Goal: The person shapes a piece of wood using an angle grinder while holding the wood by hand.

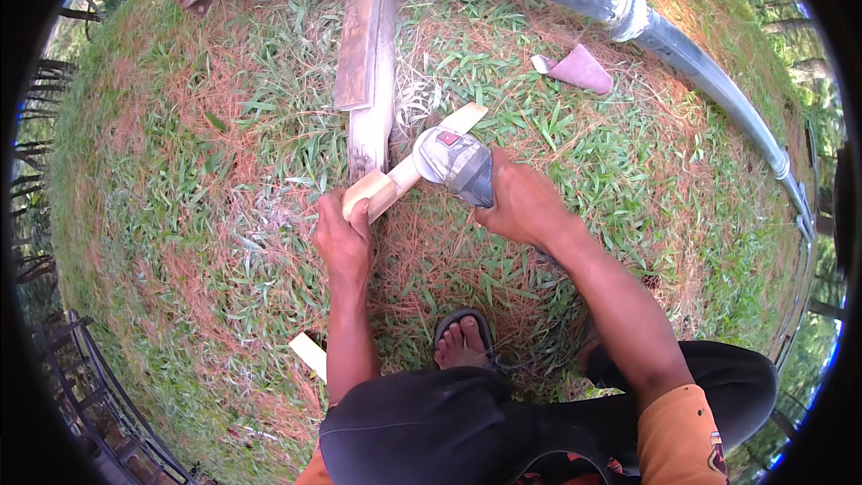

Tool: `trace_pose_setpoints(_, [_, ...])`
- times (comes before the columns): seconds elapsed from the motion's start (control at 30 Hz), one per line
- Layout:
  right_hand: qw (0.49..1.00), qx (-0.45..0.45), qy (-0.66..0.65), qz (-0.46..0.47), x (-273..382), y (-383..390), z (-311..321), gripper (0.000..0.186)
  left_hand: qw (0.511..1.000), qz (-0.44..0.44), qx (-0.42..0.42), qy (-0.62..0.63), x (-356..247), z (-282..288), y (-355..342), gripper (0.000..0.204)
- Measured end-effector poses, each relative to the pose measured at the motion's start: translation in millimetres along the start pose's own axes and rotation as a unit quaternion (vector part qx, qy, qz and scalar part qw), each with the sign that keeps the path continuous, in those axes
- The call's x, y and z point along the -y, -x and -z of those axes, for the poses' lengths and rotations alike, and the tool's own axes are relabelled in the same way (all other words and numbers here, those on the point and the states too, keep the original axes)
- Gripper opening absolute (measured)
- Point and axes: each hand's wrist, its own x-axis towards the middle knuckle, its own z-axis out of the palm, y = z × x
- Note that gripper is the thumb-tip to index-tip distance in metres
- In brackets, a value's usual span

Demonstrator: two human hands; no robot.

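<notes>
- Pale wood piece (366,198) is being held diag. above the grass (278,63), by the near end of the weathered plank (367,139); whether any wt. is being borne by the plank can't be told.
- L hand (344,238): near end of the wood piece is being pinched btwn thumb and curled fingers.
- R hand (523,202): body of the grey power tool (469,172) is being gripped w/ fingers wrapped around; its round head is being positioned over the mid part of the wood piece. Contact face is being hidden; on/off state can't be told.
- Risk, twist: the wood piece is being secured by one hand only, no clamp in view. If the head is being pressed off-centre, far end could be swung or kicked loose.
- Risk, L hand injury: fingers are being placed near the round head; contact could be caused by a skid along the wood piece.
- Risk, gouge: a stepped edge is being presented btwn L hand and head; it could be caught if the tool is being tilted.
- Risk, foot: bare toes of the sandalled foot (461,348) are being exposed; injury could be caused by a dropped tool or flung chip.
- Pale offcut (308,356) is being surrounded by grass at lower L.
</notes>
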Motion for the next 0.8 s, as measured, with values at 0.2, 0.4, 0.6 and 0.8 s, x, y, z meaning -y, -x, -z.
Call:
trace_pose_setpoints(0.2, [0.995,-0.077,-0.020,-0.065,-15,-14,4,0.063,0.999,-0.039,-0.002,-0.029,9,-3,2,0.046])
trace_pose_setpoints(0.4, [0.999,0.001,-0.038,-0.005,-5,-2,-8,0.068,0.999,-0.046,0.017,-0.005,14,1,8,0.043])
trace_pose_setpoints(0.6, [0.997,-0.025,-0.065,-0.028,-9,-15,-9,0.068,0.999,-0.026,0.027,-0.008,8,1,4,0.041])
trace_pose_setpoints(0.8, [0.994,-0.042,-0.097,-0.013,-3,-11,-18,0.071,0.999,0.049,0.016,0.018,-8,7,-14,0.038])
